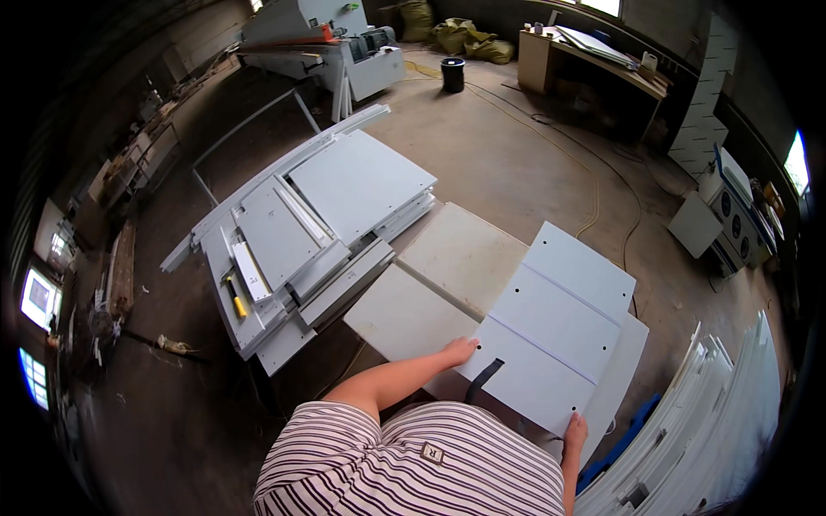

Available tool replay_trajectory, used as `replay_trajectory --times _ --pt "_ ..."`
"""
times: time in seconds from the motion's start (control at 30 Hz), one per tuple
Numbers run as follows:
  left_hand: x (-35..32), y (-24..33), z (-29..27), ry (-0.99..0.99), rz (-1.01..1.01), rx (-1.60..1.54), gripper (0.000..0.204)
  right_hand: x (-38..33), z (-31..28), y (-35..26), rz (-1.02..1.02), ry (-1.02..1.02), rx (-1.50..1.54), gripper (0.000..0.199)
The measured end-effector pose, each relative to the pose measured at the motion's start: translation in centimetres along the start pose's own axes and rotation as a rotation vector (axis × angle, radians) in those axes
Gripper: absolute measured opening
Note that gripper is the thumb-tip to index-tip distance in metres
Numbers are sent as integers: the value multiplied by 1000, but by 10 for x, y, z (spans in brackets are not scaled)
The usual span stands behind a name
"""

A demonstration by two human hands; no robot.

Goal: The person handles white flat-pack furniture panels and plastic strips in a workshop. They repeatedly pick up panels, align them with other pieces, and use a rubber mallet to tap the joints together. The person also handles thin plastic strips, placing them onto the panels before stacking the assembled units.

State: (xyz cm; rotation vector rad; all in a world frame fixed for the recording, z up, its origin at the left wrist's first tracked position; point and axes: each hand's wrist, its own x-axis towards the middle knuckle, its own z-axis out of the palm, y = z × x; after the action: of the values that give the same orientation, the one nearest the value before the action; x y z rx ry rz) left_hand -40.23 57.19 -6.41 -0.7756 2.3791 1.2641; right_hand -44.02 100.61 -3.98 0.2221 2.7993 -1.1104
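Note:
A white board point(551, 320) with several dark holes and two grooves across it lies in front of me. My left hand point(460, 351) grips its near left corner, fingers closed at the edge beside a hole. At the near right corner my right hand point(575, 428) is closed on the edge, its lower fingers hidden. Under the board and to its left are pale panels point(460, 258), and another white panel point(624, 361) shows past its right side. A black strap point(485, 380) lies over the near edge, between my hands.
Stacked white panels point(361, 185) stand to the left, with a yellow-handled tool point(235, 297) on them. Long white strips point(688, 421) lean at the near right. Farther off are a machine point(374, 69), a black bucket point(453, 76), a desk point(538, 60) and floor cables point(597, 185).

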Motion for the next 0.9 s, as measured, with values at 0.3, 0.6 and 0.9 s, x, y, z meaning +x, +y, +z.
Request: replay_trajectory --times 0.3,0.6,0.9 --pt "5 31 -21 187 37 -3 66 -12 -25 -29 44 -96 165 38" --pt "-32 -14 -48 47 143 -35 61 -60 -31 -57 136 -65 51 43" --pt "-117 -47 -68 -218 -70 -59 65 -153 -6 -13 317 -234 58 46"
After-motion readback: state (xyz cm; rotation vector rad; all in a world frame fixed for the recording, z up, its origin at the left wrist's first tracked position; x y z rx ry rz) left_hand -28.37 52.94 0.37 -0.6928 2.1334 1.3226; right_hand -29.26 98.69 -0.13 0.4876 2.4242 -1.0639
